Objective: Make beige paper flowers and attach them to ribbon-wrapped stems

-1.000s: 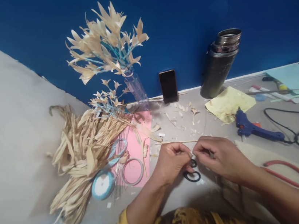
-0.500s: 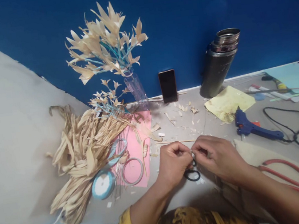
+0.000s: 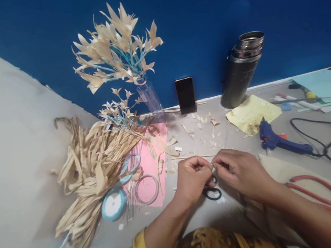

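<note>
My left hand [image 3: 192,178] and my right hand [image 3: 241,171] meet fingertip to fingertip above the grey table [image 3: 214,219]. Both are closed in a pinch on one tiny pale piece [image 3: 212,169] held between them; I cannot make out what it is. Black-handled scissors [image 3: 212,193] lie on the table right under my fingers. A thin wooden skewer [image 3: 192,157] lies just beyond my hands.
A pile of dried husk strips [image 3: 92,170] lies left, beside pale blue ribbon rolls [image 3: 114,204] and pink paper [image 3: 151,164]. Husk flowers stand in a vase [image 3: 150,97]. Phone [image 3: 185,95] and steel flask [image 3: 242,69] stand against the blue wall. Blue glue gun [image 3: 280,143], black cable, red-handled tool [image 3: 320,189] sit right.
My hands have stayed pinched together and shifted slightly toward me. Nothing else has moved.
</note>
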`<action>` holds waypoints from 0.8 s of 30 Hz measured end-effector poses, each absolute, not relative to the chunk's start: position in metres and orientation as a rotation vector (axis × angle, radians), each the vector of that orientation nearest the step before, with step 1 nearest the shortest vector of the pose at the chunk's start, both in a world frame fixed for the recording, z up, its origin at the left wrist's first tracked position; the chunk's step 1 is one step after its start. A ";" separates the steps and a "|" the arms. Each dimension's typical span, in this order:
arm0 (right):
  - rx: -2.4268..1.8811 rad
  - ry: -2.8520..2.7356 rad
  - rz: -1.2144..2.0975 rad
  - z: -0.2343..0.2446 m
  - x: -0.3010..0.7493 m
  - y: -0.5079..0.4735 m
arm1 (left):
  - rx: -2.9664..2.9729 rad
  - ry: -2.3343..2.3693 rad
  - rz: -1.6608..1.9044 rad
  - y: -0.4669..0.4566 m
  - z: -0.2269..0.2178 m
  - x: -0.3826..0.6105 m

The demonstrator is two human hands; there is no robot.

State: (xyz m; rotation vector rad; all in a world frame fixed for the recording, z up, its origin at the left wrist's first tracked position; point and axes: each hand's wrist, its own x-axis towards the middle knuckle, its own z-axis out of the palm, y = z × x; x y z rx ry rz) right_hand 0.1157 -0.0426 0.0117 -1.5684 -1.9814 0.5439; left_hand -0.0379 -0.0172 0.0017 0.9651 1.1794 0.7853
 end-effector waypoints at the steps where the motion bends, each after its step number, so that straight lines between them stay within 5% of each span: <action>1: -1.576 -1.950 0.572 0.012 0.116 -0.042 | 0.955 1.170 0.780 -0.017 0.002 -0.038; 17: -1.390 -1.343 1.438 0.025 0.120 -0.038 | 0.609 0.714 0.751 -0.015 0.005 -0.042; 24: -1.334 -1.319 1.432 0.026 0.121 -0.036 | 0.753 0.844 0.811 -0.017 0.004 -0.042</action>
